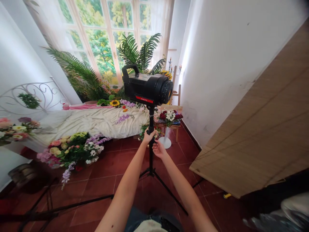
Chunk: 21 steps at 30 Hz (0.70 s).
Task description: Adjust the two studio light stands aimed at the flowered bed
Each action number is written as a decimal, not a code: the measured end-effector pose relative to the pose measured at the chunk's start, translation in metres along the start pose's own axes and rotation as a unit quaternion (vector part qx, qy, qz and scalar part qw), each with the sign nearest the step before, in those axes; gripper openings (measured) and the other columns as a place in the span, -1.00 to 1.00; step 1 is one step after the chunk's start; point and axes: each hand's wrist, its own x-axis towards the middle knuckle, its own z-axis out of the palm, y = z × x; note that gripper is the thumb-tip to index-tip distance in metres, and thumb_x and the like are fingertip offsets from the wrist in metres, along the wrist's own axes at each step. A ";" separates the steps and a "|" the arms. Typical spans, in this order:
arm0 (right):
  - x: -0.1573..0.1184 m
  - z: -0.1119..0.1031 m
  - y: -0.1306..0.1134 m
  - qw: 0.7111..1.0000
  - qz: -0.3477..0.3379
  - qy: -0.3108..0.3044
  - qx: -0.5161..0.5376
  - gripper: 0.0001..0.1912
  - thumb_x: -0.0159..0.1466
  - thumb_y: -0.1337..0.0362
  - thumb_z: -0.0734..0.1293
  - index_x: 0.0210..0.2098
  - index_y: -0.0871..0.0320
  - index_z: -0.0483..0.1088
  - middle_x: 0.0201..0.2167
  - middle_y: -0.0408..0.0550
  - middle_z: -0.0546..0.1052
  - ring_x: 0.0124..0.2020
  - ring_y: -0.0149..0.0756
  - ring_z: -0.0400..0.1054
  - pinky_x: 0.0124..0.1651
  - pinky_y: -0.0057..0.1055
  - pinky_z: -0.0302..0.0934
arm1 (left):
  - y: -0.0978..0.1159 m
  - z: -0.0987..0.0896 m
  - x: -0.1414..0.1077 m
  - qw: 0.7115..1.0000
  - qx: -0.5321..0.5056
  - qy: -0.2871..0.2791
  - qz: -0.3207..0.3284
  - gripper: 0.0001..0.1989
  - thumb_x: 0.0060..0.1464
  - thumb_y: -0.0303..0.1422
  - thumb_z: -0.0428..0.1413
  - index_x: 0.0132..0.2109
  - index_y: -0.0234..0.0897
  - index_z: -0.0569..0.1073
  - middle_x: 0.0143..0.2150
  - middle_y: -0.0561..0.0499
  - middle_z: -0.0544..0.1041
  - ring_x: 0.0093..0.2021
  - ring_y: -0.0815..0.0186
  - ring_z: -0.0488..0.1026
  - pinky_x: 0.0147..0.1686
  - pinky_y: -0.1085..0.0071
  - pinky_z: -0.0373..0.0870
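A black studio light [145, 86] with a top handle and a red label strip sits on a black light stand [151, 161]. My left hand [149, 136] is wrapped round the stand's upper pole, just below the light's mount. Slightly lower, my right hand [159, 149] is at the pole's right side with its fingers curled in. Whatever those fingers pinch there is hidden. The stand's legs are spread on the red tiled floor [103, 167].
A bed with a cream cover [96, 120] and a flower arrangement [74, 146] lie to the left. A wooden easel [179, 93] stands behind the light. At right, a bamboo blind [260, 119] slants down. Another black stand [82, 202] reaches across the floor at lower left.
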 end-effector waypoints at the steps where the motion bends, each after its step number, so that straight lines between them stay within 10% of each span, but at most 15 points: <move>1: 0.000 0.000 0.001 0.998 -0.017 0.027 -0.051 -0.76 0.18 0.24 0.31 -0.50 0.14 0.16 -0.64 -0.26 0.32 -0.71 -0.59 0.07 -0.73 -0.66 -0.13 | -0.001 0.000 0.000 1.000 0.002 0.002 -0.001 -0.70 -0.19 -0.26 0.25 -0.31 -0.29 0.36 -0.47 0.09 0.44 -0.52 0.39 0.44 -0.50 0.45 0.39; 4: -0.006 -0.006 0.004 0.956 -0.121 0.102 -0.247 -0.69 0.09 0.12 0.40 -0.38 0.11 0.20 -0.59 -0.25 0.37 -0.69 -0.53 0.13 -0.70 -0.62 -0.09 | -0.003 -0.001 0.001 1.000 0.003 0.005 -0.005 -0.69 -0.20 -0.25 0.25 -0.31 -0.29 0.37 -0.46 0.07 0.45 -0.49 0.38 0.45 -0.49 0.45 0.39; 8: -0.021 -0.015 0.004 0.811 -0.342 0.151 -0.451 -0.51 -0.06 0.14 0.50 -0.21 0.05 0.25 -0.49 -0.25 0.38 -0.51 -0.41 0.23 -0.56 -0.57 -0.01 | -0.005 -0.001 0.003 1.000 0.005 0.008 -0.001 -0.70 -0.20 -0.26 0.25 -0.31 -0.30 0.38 -0.45 0.07 0.46 -0.48 0.38 0.46 -0.48 0.45 0.40; 11: -0.024 -0.017 -0.001 0.756 -0.381 0.145 -0.512 -0.72 0.08 0.06 0.41 -0.33 0.06 0.34 -0.48 -0.20 0.40 -0.45 -0.38 0.25 -0.49 -0.53 0.01 | -0.006 -0.001 0.004 1.000 0.007 0.013 -0.002 -0.69 -0.22 -0.26 0.25 -0.32 -0.30 0.38 -0.47 0.10 0.45 -0.49 0.40 0.45 -0.47 0.46 0.39; 18: -0.008 -0.008 -0.003 0.956 -0.092 0.062 -0.272 -0.62 0.27 0.03 0.19 -0.53 0.16 0.30 -0.58 -0.11 0.43 -0.66 -0.47 0.17 -0.62 -0.54 -0.03 | 0.004 0.002 -0.001 1.000 -0.008 -0.001 -0.001 -0.71 -0.20 -0.27 0.25 -0.32 -0.28 0.36 -0.47 0.11 0.43 -0.52 0.39 0.45 -0.50 0.45 0.37; 21: -0.007 -0.006 -0.004 0.996 -0.024 -0.038 -0.074 -0.71 0.29 0.22 0.15 -0.54 0.15 0.21 -0.61 -0.18 0.39 -0.67 -0.52 0.12 -0.61 -0.59 -0.03 | 0.010 0.004 -0.003 1.000 -0.014 0.003 -0.009 -0.71 -0.22 -0.27 0.25 -0.34 -0.27 0.35 -0.50 0.13 0.41 -0.55 0.40 0.42 -0.52 0.45 0.36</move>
